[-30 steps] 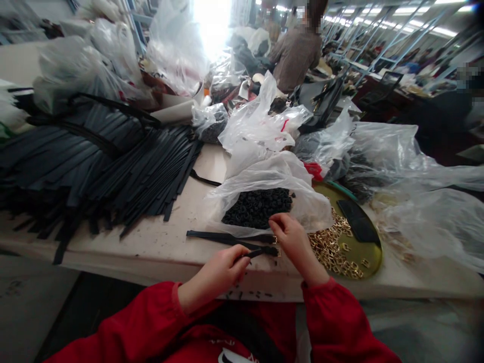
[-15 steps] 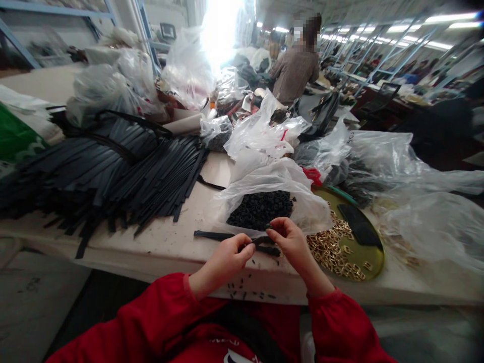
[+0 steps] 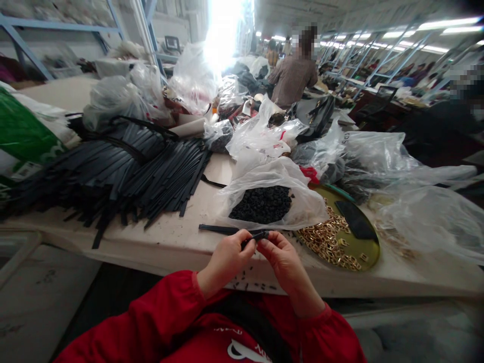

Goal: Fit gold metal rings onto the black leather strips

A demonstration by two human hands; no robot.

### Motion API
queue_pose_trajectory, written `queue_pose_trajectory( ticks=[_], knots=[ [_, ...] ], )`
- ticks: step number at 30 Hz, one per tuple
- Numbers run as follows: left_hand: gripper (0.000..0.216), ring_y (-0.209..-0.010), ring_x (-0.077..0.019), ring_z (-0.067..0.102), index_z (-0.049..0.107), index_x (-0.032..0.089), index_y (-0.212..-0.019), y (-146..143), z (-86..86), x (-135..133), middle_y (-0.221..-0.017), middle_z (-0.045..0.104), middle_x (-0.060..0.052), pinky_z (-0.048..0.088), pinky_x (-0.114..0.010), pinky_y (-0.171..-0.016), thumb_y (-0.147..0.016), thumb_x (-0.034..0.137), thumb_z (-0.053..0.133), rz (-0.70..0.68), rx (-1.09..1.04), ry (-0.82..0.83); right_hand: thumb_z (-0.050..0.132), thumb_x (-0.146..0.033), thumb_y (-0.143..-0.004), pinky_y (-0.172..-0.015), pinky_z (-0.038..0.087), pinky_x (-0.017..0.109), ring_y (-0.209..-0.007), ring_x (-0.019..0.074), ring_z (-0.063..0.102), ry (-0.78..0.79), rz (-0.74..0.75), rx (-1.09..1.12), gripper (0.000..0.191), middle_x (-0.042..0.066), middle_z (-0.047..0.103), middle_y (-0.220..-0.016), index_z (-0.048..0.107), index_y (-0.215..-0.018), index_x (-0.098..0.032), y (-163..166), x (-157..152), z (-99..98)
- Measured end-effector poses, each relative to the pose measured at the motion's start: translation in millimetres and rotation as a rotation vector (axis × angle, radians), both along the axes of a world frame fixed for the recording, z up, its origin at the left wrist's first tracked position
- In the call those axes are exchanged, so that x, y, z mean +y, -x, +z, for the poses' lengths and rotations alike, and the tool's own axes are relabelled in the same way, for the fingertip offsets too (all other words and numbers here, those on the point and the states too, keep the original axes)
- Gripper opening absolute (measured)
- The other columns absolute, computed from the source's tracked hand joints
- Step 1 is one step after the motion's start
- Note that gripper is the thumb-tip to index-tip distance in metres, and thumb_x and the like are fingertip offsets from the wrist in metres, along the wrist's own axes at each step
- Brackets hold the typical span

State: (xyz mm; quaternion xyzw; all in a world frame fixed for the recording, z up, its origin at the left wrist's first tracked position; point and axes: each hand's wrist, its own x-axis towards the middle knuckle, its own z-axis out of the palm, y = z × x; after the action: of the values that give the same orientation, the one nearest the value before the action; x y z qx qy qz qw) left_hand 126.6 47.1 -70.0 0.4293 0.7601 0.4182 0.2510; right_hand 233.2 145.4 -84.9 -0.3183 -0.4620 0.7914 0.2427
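My left hand (image 3: pixel 227 258) is closed on a black strap (image 3: pixel 254 237), near one of its ends. The fingertips of my right hand (image 3: pixel 284 259) pinch a small black loop (image 3: pixel 265 234) at that strap end; how far the loop sits over the strap cannot be made out. Just beyond my hands, an open clear plastic bag (image 3: pixel 308 214) holds a heap of small black loops (image 3: pixel 260 204). Another black strap (image 3: pixel 215 229) lies on the table behind my left hand. Gold buckles (image 3: pixel 321 239) are piled on a round yellow-green tray (image 3: pixel 369 249) to the right.
A large bundle of black straps (image 3: pixel 151 171) spreads over the left of the table (image 3: pixel 170 247). Plastic bags (image 3: pixel 370 151) crowd the back and right. A dark flat piece (image 3: pixel 355 219) lies on the tray. A co-worker (image 3: pixel 293 80) stands beyond the table.
My right hand has moved left and down, bringing the small black loop to the strap end by my left hand. The camera view has shifted slightly.
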Motion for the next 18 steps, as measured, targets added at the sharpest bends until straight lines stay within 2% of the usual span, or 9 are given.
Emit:
queue_pose_trajectory(
  ticks=[4, 7, 11, 15, 18],
  knots=[
    [0.025, -0.057, -0.0109, 0.046, 0.06, 0.016, -0.075, -0.1, -1.4, -1.8, -0.063, 0.056, 0.002, 0.032, -0.02, -0.052, -0.081, 0.03, 0.04, -0.12, -0.066, 0.049, 0.067, -0.037, -0.068, -0.06, 0.044, 0.025, -0.058, 0.0108, 0.054, -0.242, -0.034, -0.094, 0.022, -0.003, 0.059, -0.063, 0.059, -0.076, -0.018, -9.2, -0.9, 1.1],
    [0.027, -0.06, -0.011, 0.048, 0.061, 0.015, -0.076, 1.4, -1.3, -1.7, -0.067, 0.059, 0.002, 0.034, -0.02, -0.055, -0.081, 0.03, 0.04, -0.198, -0.106, 0.059, 0.066, -0.037, -0.068, -0.057, 0.043, 0.025, -0.057, 0.0113, 0.054, -0.318, 0.02, -0.136, 0.024, -0.003, 0.058, -0.062, 0.06, -0.083, -0.02, -14.2, 0.5, -1.5],
    [0.029, -0.065, -0.0123, 0.051, 0.062, 0.016, -0.077, 1.5, 0.0, -0.9, -0.071, 0.061, 0.001, 0.036, -0.022, -0.06, -0.082, 0.031, 0.039, -0.226, -0.113, 0.056, 0.067, -0.037, -0.068, -0.059, 0.042, 0.025, -0.058, 0.0115, 0.052, -0.282, 0.13, -0.164, 0.024, -0.003, 0.059, -0.062, 0.064, -0.083, -0.019, -15.9, 1.0, -10.5],
    [0.027, -0.08, -0.0143, 0.055, 0.056, 0.017, -0.102, 1.8, -0.1, -3.2, -0.093, 0.062, -0.003, 0.04, -0.022, -0.067, -0.079, 0.025, 0.045, -0.258, -0.221, 0.019, 0.067, -0.036, -0.069, -0.059, 0.04, 0.023, -0.059, 0.0095, 0.05, -0.194, 0.057, -0.171, 0.022, -0.003, 0.059, -0.067, 0.063, -0.082, -0.02, -16.9, 0.1, -16.7],
    [0.036, -0.077, -0.0139, 0.055, 0.046, 0.015, -0.114, 4.0, -5.1, -4.5, -0.089, 0.062, -0.003, 0.041, -0.022, -0.064, -0.078, 0.02, 0.045, -0.27, -0.303, 0.038, 0.065, -0.035, -0.071, -0.058, 0.039, 0.021, -0.059, 0.0083, 0.049, -0.126, 0.059, -0.144, 0.019, -0.004, 0.057, -0.067, 0.061, -0.082, -0.021, -16.9, -5.6, -16.5]
  ],
)
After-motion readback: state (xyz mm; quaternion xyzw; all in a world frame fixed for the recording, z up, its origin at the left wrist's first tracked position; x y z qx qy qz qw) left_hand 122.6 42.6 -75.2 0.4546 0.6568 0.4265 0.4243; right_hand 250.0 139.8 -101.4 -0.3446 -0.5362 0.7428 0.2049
